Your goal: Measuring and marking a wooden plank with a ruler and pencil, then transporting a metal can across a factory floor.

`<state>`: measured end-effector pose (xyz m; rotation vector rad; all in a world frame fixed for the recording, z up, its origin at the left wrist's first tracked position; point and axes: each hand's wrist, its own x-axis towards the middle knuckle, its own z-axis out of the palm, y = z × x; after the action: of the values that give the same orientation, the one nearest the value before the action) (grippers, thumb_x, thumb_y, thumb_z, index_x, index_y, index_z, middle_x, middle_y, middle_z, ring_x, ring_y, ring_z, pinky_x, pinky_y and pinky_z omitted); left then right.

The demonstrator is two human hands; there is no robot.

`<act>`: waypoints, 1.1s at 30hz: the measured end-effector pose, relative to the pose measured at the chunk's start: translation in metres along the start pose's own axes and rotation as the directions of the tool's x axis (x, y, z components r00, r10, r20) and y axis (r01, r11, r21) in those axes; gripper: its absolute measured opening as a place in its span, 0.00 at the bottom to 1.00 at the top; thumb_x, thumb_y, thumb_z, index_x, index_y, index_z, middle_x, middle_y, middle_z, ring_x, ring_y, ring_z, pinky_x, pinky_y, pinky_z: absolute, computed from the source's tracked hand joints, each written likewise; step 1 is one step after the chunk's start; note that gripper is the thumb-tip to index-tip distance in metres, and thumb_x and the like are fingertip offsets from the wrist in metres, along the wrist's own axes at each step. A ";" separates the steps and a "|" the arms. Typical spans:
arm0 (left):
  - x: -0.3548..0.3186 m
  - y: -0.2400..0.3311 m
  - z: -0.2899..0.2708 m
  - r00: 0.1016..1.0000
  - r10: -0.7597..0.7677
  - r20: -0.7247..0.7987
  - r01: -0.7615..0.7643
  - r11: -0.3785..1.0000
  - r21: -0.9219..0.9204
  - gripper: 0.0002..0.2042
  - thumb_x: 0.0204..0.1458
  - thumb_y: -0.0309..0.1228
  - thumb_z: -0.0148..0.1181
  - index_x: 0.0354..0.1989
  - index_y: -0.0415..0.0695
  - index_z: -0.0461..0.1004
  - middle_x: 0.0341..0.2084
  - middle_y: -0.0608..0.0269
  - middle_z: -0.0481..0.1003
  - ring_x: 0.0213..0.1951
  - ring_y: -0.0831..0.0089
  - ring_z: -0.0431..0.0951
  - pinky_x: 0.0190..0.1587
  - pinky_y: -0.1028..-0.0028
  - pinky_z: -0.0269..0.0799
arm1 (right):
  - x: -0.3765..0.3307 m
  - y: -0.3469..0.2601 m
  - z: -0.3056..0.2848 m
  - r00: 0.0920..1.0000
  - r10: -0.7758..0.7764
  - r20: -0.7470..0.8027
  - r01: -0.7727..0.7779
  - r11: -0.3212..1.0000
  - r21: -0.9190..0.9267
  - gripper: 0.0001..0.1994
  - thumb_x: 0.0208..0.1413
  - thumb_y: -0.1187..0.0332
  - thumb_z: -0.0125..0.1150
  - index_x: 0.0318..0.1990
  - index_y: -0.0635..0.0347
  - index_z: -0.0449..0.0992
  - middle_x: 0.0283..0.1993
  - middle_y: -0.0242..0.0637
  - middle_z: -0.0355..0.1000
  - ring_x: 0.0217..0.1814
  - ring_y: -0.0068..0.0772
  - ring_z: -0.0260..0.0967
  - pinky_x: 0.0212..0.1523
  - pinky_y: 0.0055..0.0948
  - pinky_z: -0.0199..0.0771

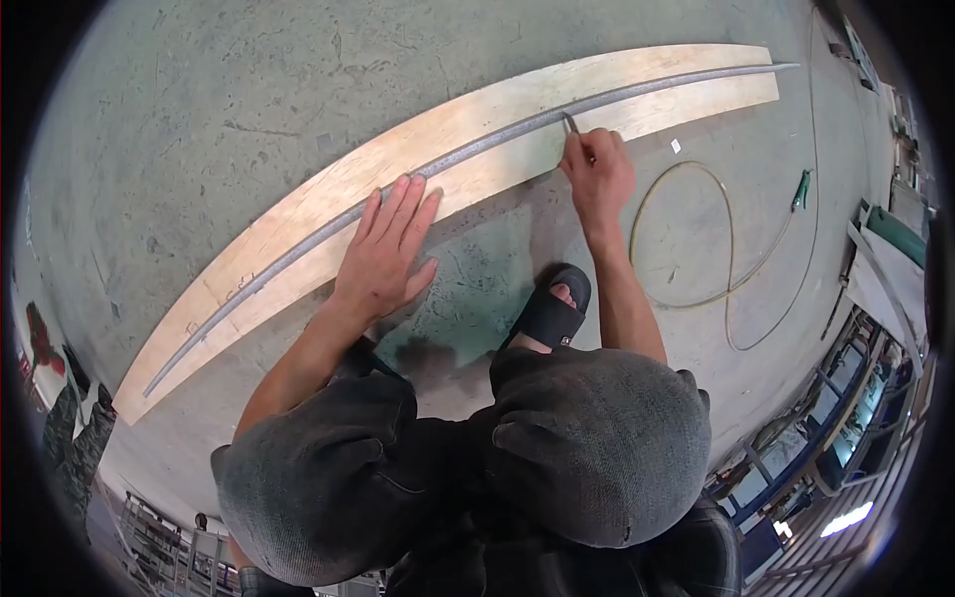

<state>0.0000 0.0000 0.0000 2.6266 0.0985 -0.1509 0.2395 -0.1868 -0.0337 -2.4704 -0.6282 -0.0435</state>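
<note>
A long, pale wooden board (597, 75) lies on the floor in front of me. Along it runs a thin grey bar (487, 142), gently curved in this view, its right end jutting past the board's edge. My left hand (383, 249) rests flat with outstretched fingers, the fingertips pressing on the bar and the palm reaching over the board's near edge. Farther right, my right hand (600, 179) pinches a slim dark pen-like tool (569, 121), its tip against the near side of the bar. Most of that tool is hidden by my fingers.
A yellowish hose (729, 214) loops over the floor at right, near a green-handled nozzle (802, 189). My sandalled foot (557, 308) stands between my arms. Metal frames (846, 398) line the right side. Patterned trouser legs (75, 428) of another person show at far left.
</note>
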 end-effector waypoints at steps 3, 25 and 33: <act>-0.004 0.003 -0.002 1.000 -0.007 -0.001 0.007 1.000 -0.009 0.43 0.51 0.41 0.66 0.75 0.41 0.53 0.74 0.48 0.53 0.76 0.53 0.50 0.75 0.52 0.45 | -0.023 -0.017 0.008 0.937 -0.350 -0.024 0.348 0.936 -0.042 0.08 0.48 0.76 0.68 0.26 0.52 0.73 0.25 0.36 0.66 0.28 0.39 0.70 0.27 0.38 0.70; 0.000 0.005 -0.001 0.999 -0.014 0.043 0.011 0.999 0.050 0.43 0.52 0.41 0.65 0.76 0.43 0.50 0.75 0.46 0.50 0.76 0.52 0.47 0.75 0.51 0.44 | 0.000 0.003 0.002 0.936 -0.347 -0.054 0.349 0.937 0.022 0.06 0.49 0.75 0.67 0.25 0.56 0.75 0.25 0.35 0.70 0.26 0.36 0.70 0.28 0.33 0.70; 0.000 0.007 -0.002 0.998 -0.026 0.054 0.022 0.998 0.065 0.43 0.53 0.40 0.65 0.76 0.43 0.50 0.75 0.46 0.50 0.77 0.52 0.47 0.76 0.51 0.44 | 0.028 0.028 -0.018 0.967 -0.256 0.010 0.255 0.964 0.068 0.04 0.50 0.77 0.65 0.27 0.58 0.77 0.25 0.36 0.72 0.29 0.35 0.71 0.30 0.33 0.70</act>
<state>0.0010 -0.0047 0.0052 2.6835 0.1082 -0.2373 0.2792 -0.2048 -0.0291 -2.3145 -0.9392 -0.0978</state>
